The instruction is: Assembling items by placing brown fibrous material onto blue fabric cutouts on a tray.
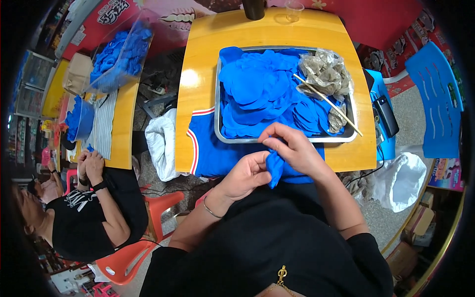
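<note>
In front of my body, both hands grip a small folded piece of blue cloth (275, 170). My left hand (246, 174) pinches its left side between thumb and fingers. My right hand (295, 149) has its fingers curled together at the top of the piece, partly hiding it. Just beyond is a metal tray (237, 140), heaped with thin, rounded blue cloth pieces (255, 91). A thin wooden stick (329, 105) lies slantwise over its right side, beside a crumpled brownish plastic bag (322, 73). Blue cloth with red-and-white edging (210, 143) lies partly under the tray.
The yellow table (198, 42) carries a dark cup (254, 9) and a clear cup (293, 11) at its far edge. At left, a person (94, 213) works beside a clear bin (121, 57) and a blue basin (83, 119). A blue chair (435, 94) stands right.
</note>
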Demonstrator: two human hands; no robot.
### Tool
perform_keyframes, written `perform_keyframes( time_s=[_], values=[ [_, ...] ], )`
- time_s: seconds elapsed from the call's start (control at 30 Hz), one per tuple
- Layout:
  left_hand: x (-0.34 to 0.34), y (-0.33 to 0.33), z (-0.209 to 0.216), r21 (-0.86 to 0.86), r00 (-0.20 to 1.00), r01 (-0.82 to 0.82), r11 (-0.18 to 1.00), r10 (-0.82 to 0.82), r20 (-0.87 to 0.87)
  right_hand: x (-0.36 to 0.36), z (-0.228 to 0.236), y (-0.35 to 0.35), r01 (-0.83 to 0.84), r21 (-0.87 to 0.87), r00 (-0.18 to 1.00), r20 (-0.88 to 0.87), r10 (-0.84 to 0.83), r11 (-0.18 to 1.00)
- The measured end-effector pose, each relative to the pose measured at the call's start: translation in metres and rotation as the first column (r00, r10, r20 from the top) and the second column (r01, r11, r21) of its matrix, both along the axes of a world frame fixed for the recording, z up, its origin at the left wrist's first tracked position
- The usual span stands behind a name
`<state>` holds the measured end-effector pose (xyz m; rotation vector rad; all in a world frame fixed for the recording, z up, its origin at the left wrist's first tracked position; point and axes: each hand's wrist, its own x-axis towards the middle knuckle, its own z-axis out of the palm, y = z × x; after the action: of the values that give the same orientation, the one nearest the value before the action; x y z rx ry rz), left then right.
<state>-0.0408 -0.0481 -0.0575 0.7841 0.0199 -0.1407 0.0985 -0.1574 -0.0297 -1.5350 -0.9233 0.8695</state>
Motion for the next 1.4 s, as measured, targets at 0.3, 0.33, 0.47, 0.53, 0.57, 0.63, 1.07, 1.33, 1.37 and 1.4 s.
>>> perform_keyframes(
  time_s=[0.3,0.33,0.47,0.53,0.57,0.63,1.07,1.33,1.37,1.4],
  values=[
    [-0.001,-0.026,-0.001,-0.092,0.936,-0.320,0.943,0.299,-0.187,0.011,-0.004,-0.002,0.119,0.045,0.990,0.065,-0.122,0.992],
    [-0.001,-0.026,-0.004,-0.138,0.945,-0.301,0.944,0.275,-0.178,0.011,-0.003,-0.003,0.110,0.037,0.992,0.060,-0.112,0.993],
    [0.001,-0.021,-0.001,0.007,0.975,-0.198,0.980,0.197,-0.098,0.012,-0.002,-0.006,0.090,0.026,0.992,0.092,-0.092,0.996],
    [0.005,-0.022,0.006,0.060,0.971,-0.215,0.975,0.220,-0.089,0.014,-0.003,-0.004,0.133,0.042,0.988,0.079,-0.136,0.990],
    [0.005,-0.023,0.004,0.062,0.972,-0.212,0.975,0.217,-0.090,0.014,-0.004,-0.004,0.136,0.043,0.987,0.078,-0.139,0.990],
    [0.005,-0.024,-0.002,-0.075,0.947,-0.270,0.960,0.251,-0.199,0.014,-0.006,-0.005,0.130,0.048,0.990,0.045,-0.133,0.990],
    [0.003,-0.039,0.009,-0.295,0.974,-0.201,0.934,0.158,-0.162,0.012,0.007,-0.019,0.062,-0.001,0.998,0.010,-0.062,0.998],
    [-0.006,-0.030,-0.006,-0.210,0.998,0.003,0.978,-0.015,-0.059,0.005,0.018,-0.024,-0.050,0.076,0.999,-0.003,0.050,0.996],
    [-0.009,-0.029,-0.010,-0.177,0.992,-0.086,0.980,0.069,-0.103,0.007,0.018,-0.021,-0.033,0.106,0.997,0.077,0.024,0.994],
    [-0.007,-0.025,-0.013,-0.225,0.986,-0.164,0.960,0.150,-0.078,0.014,0.018,-0.020,0.019,0.124,0.990,0.138,-0.037,0.992]
  ],
)
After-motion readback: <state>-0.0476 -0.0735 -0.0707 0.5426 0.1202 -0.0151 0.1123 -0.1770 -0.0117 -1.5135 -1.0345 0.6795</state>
